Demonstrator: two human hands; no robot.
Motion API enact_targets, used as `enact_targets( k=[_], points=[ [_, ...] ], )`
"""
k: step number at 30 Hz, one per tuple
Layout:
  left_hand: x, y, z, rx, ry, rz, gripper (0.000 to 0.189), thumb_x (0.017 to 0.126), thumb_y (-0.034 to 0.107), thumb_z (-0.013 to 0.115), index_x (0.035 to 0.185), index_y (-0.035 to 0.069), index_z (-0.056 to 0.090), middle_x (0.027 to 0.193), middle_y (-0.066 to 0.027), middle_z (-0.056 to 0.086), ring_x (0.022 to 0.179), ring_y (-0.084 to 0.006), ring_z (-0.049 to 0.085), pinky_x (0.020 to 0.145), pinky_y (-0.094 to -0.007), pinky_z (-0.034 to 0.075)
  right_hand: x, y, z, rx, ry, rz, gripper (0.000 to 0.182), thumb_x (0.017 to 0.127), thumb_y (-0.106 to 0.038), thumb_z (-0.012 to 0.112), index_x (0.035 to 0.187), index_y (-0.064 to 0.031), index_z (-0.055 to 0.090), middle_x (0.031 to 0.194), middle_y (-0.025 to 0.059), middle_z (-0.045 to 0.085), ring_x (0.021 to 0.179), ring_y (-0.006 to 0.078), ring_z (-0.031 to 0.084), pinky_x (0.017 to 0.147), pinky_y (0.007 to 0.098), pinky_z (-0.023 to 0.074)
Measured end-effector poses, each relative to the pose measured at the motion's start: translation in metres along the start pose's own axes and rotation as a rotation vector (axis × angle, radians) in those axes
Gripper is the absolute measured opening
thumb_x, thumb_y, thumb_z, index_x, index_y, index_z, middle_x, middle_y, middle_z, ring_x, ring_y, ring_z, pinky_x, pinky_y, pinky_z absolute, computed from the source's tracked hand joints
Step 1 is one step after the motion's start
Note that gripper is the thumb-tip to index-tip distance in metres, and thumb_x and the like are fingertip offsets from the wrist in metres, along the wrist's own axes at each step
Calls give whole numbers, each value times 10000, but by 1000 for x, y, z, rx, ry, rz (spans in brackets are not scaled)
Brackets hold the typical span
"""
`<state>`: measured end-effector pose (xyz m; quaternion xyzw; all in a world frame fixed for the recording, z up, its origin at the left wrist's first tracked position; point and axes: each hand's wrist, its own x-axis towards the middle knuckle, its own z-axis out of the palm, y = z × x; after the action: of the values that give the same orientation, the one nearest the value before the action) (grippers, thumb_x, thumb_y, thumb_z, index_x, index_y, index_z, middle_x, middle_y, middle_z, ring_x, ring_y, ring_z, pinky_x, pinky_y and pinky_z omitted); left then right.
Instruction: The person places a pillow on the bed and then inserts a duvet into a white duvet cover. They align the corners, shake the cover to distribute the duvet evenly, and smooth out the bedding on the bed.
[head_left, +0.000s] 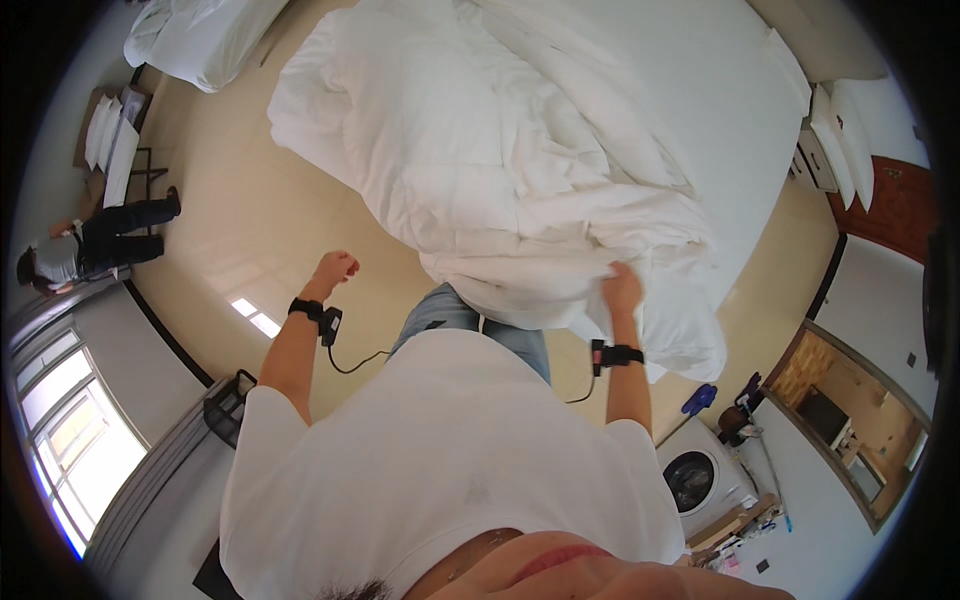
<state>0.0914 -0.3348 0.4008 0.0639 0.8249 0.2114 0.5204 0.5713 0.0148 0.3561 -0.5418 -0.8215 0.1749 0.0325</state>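
A white duvet (457, 172) lies bunched in folds over the near part of the bed, and its near edge hangs against my jeans (442, 311). My right hand (622, 289) is closed on the duvet's near edge, right of my body; motion blurs it slightly. A loose part of the white cover (686, 341) hangs down beside that wrist. Away from the bedding, my left hand (335, 274) is over the tiled floor with curled fingers and nothing visible in it. A flat white sheet (720, 127) covers the bed beyond the duvet.
Another person (97, 240) is by the left wall near a rack with pillows (103, 133). A second white-covered bed (199, 41) is at the upper left. On the right are a nightstand (814, 157), pillows (844, 142), a washing machine (694, 476) and blue slippers (699, 400).
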Motion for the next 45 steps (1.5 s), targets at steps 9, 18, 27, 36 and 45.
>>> enact_targets(
  k=[9, 18, 27, 36, 45],
  points=[
    [-24, 34, 25, -82, 66, 108, 219, 862, 236, 488, 790, 77, 620, 761, -9, 624, 711, -104, 570, 626, -274, 456, 110, 152, -318, 447, 564, 73, 143, 703, 59, 561, 742, -71, 606, 733, 14, 588, 708, 138, 555, 641, 279, 482],
    [-63, 30, 40, -195, 180, 97, 237, 869, 252, 477, 795, 79, 622, 795, -6, 629, 748, -107, 574, 652, -274, 462, 259, 242, -365, -419, 547, -208, 211, 833, -107, 473, 922, -37, 650, 784, 159, 652, 729, 259, 633, 679, 391, 490],
    [-30, -27, 9, -412, 198, -180, 207, 830, 245, 510, 791, 86, 636, 792, -22, 642, 735, -127, 591, 657, -287, 472, 255, 231, -67, -335, -477, 10, 498, 832, -423, 506, 945, 45, 634, 975, 259, 615, 977, 397, 576, 814, 470, 455],
    [88, 24, -89, -350, 55, -7, 222, 846, 237, 493, 806, 70, 633, 802, -25, 638, 745, -119, 589, 654, -276, 467, 285, -252, 17, 147, -176, -374, 654, 800, -420, 613, 1236, 45, 472, 1242, 239, 508, 1192, 340, 458, 1003, 404, 368],
    [98, 46, -179, -293, 65, 167, 243, 898, 226, 468, 825, 52, 621, 801, -12, 624, 767, -100, 566, 686, -267, 450, 336, -474, 117, -326, -257, -250, 1093, 679, -548, 691, 1414, 30, 124, 1453, 242, 213, 1347, 363, 227, 1087, 412, 239]
  ],
)
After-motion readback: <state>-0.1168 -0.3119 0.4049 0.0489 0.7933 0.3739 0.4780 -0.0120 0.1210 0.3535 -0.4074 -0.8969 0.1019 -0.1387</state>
